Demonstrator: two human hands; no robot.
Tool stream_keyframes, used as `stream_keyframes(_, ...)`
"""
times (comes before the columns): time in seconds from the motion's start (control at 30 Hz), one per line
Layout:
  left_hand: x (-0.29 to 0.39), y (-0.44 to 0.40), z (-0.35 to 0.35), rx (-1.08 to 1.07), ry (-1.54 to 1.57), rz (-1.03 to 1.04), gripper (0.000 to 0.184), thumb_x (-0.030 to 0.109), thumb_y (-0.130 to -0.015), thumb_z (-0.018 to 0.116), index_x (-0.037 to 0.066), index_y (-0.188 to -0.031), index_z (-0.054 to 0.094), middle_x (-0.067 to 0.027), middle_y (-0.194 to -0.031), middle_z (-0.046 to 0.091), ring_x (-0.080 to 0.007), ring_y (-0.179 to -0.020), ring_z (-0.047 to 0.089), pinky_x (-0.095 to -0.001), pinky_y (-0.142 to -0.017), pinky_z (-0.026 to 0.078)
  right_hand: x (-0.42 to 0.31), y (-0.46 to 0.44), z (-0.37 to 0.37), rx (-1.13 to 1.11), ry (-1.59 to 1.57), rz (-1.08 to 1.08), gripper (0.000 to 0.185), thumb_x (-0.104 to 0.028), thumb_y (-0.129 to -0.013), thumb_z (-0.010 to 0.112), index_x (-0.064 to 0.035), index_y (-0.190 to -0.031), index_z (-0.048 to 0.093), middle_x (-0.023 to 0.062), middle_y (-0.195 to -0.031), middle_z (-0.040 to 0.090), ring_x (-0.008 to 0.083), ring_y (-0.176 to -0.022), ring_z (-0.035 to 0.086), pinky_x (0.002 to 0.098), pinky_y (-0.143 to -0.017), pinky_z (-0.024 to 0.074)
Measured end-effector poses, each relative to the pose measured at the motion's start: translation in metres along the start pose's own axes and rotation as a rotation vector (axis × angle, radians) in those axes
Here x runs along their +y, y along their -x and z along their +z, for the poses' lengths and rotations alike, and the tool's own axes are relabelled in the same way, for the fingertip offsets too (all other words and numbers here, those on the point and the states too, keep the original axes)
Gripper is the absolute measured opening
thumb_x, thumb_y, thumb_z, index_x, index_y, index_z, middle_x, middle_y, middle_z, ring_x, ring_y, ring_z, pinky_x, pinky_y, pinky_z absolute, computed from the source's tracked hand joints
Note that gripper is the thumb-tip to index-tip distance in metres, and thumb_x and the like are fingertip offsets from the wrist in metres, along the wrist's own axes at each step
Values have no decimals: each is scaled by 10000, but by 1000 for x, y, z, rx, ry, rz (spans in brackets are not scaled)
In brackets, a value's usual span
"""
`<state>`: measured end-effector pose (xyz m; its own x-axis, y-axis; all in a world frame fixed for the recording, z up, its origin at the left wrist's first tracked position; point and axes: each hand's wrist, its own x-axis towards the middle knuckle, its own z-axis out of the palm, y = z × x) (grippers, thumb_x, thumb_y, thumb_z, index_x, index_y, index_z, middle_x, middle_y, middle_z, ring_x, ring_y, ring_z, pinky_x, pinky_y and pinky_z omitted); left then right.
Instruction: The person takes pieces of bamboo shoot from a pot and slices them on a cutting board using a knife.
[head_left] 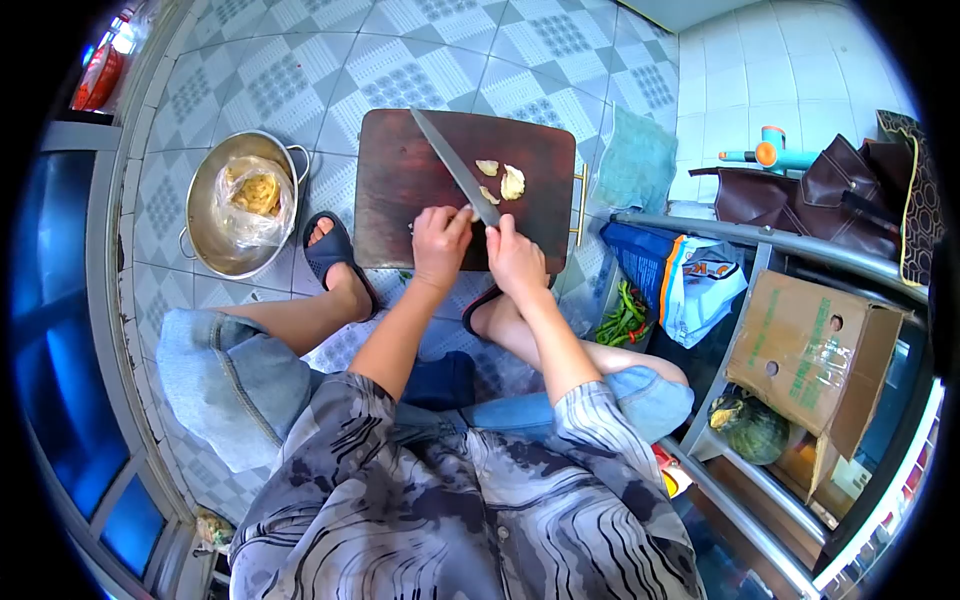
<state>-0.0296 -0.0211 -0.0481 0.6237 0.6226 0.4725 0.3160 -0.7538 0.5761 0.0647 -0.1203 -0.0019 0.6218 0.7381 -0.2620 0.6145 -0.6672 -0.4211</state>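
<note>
My right hand (516,256) is wrapped round the handle of a kitchen knife (450,160). Its long blade slants up and left over a dark wooden cutting board (395,190). Beside the blade, near its handle end, my left hand (442,243) is closed with fingertips pinched together; what lies in them is too small to make out. Right of the blade lie several pale, cream-coloured pieces, the biggest a knobbly chunk (512,182) that could be garlic or ginger. A smaller flat piece (487,167) rests near it.
A metal pot (196,205) with a plastic bag of yellowish food (258,195) stands on the tiled floor at left. At right are a teal cloth (635,160), green chillies (625,318), a metal rack (720,228), a cardboard box (790,330) and a dark green squash (752,432).
</note>
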Motion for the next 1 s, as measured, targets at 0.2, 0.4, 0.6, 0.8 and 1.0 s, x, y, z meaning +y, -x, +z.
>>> stream_keyframes(0.2,2,-2,-14,-29,44,-38,333,116,-671,724,77,-988,631,-57,-868,574,-246,-834,547,-371,-724,427,13,10,-13,105,-274,66,231,-305,-964,378,-78,-938,412,273,-740,608,500,-719,568,589,-621,423)
stream_keyframes(0.4,3,3,-21,-41,54,-43,295,74,-674,678,70,-959,603,-71,-924,566,-261,-899,532,-391,-773,415,-6,41,-19,16,-124,-31,230,-303,-954,397,-74,-961,423,235,-726,627,454,-670,602,564,-595,457)
stream_keyframes(0.6,-3,5,-23,-97,-18,-49,325,60,-644,680,72,-959,602,-70,-934,567,-267,-916,532,-398,-790,412,-3,48,2,-45,-1,-35,209,-285,-951,399,-78,-970,423,224,-721,632,432,-666,610,551,-581,464)
stream_keyframes(0.8,-2,7,-14,-31,32,-72,311,59,-626,688,71,-930,624,-53,-916,580,-251,-878,543,-377,-756,429,-1,50,7,-23,18,-62,231,-297,-945,417,-67,-954,400,212,-698,624,418,-635,619,526,-561,496)
stream_keyframes(1.0,2,5,-10,-19,16,-106,275,68,-625,687,74,-896,640,-48,-914,579,-248,-873,544,-372,-737,432,-6,52,26,-7,8,-1,231,-311,-945,412,-82,-969,402,201,-690,626,395,-616,629,533,-526,490)
